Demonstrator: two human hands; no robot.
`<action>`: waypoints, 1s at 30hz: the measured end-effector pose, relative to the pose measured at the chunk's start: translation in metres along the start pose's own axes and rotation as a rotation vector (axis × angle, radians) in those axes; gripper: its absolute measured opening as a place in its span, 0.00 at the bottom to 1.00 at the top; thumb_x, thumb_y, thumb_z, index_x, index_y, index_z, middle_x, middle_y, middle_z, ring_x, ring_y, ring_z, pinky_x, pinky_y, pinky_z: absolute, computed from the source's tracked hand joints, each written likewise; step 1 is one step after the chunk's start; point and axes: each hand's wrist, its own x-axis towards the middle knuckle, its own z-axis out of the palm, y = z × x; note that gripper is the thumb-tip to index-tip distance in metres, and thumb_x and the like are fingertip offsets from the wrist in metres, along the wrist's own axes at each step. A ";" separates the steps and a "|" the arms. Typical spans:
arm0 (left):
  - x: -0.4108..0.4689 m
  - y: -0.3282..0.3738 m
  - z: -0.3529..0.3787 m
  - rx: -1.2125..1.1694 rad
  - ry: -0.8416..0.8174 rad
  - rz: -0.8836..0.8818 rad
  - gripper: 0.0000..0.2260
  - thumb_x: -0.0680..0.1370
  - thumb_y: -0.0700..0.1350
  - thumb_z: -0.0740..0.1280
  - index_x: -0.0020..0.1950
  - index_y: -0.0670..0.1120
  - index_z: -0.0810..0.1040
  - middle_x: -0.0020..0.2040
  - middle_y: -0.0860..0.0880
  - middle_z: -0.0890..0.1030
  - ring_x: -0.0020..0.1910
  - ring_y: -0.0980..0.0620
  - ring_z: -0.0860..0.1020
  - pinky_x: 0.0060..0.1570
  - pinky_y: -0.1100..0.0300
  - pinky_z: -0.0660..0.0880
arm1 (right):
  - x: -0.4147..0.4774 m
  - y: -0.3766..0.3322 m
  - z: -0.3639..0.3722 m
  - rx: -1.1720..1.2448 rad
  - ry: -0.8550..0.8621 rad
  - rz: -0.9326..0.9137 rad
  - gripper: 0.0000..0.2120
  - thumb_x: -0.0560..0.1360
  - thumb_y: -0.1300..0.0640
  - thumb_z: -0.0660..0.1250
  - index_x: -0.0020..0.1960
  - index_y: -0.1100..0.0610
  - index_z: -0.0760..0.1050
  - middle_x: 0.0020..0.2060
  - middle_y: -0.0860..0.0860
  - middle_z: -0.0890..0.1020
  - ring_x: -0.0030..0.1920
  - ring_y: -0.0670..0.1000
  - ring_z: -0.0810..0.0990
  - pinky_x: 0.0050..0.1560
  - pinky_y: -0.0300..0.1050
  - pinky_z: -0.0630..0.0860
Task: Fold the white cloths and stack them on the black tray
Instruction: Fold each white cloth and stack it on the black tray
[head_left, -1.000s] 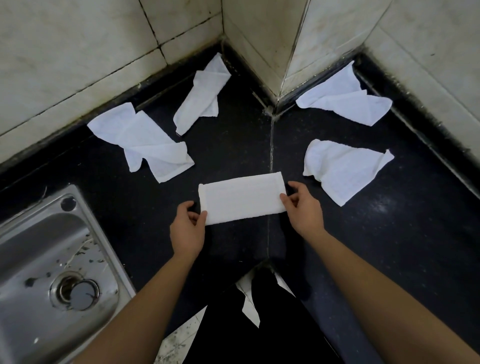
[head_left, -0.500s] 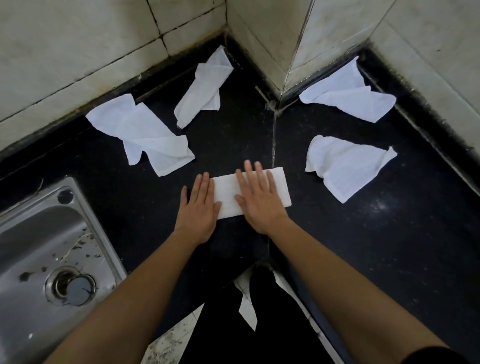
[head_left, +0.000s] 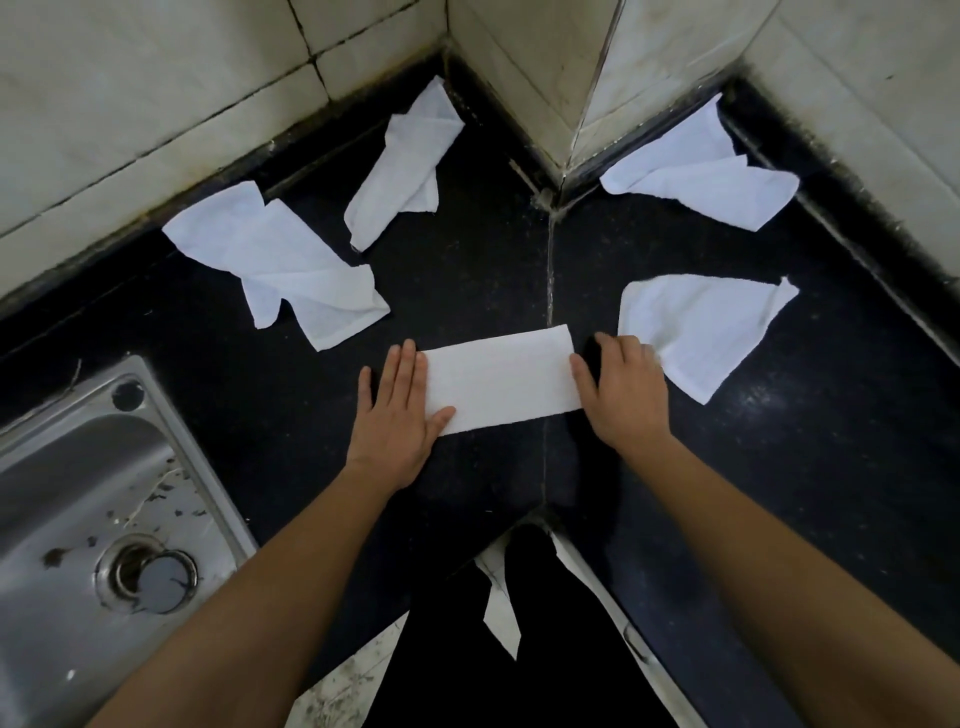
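And the hands have slid apart! Half a second ago both palms pressed the middle of the folded cloth (head_left: 498, 382); now they sit at its two ends. The left hand (head_left: 400, 410) lies flat, fingers straight, thumb on the near corner. The right hand (head_left: 623, 397) has bent fingers at the right edge, pinching or only touching, I can't tell. The cloth lies smoothed on the black bench (head_left: 467, 280), probably ready for a cross fold. Four crumpled cloths (head_left: 275, 275) wait around it; no tray in sight.
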 end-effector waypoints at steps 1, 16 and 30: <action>0.001 0.004 -0.004 0.014 0.031 0.012 0.36 0.80 0.65 0.36 0.81 0.42 0.41 0.81 0.44 0.39 0.80 0.47 0.39 0.78 0.41 0.44 | 0.000 -0.004 -0.006 0.033 -0.017 0.037 0.26 0.82 0.42 0.58 0.68 0.61 0.73 0.59 0.60 0.78 0.58 0.61 0.76 0.56 0.55 0.74; 0.037 0.044 -0.018 0.123 -0.105 0.235 0.42 0.77 0.71 0.40 0.80 0.44 0.35 0.81 0.46 0.34 0.79 0.48 0.35 0.76 0.38 0.40 | 0.025 -0.019 -0.026 0.643 -0.402 0.461 0.14 0.74 0.50 0.74 0.56 0.53 0.76 0.51 0.49 0.79 0.54 0.52 0.78 0.51 0.47 0.78; -0.017 0.011 -0.035 -1.222 0.280 -0.769 0.18 0.80 0.39 0.61 0.69 0.45 0.72 0.59 0.46 0.77 0.59 0.47 0.75 0.64 0.49 0.73 | 0.006 -0.086 -0.028 0.979 -0.310 0.174 0.14 0.76 0.53 0.73 0.61 0.49 0.79 0.41 0.49 0.82 0.41 0.44 0.81 0.40 0.30 0.76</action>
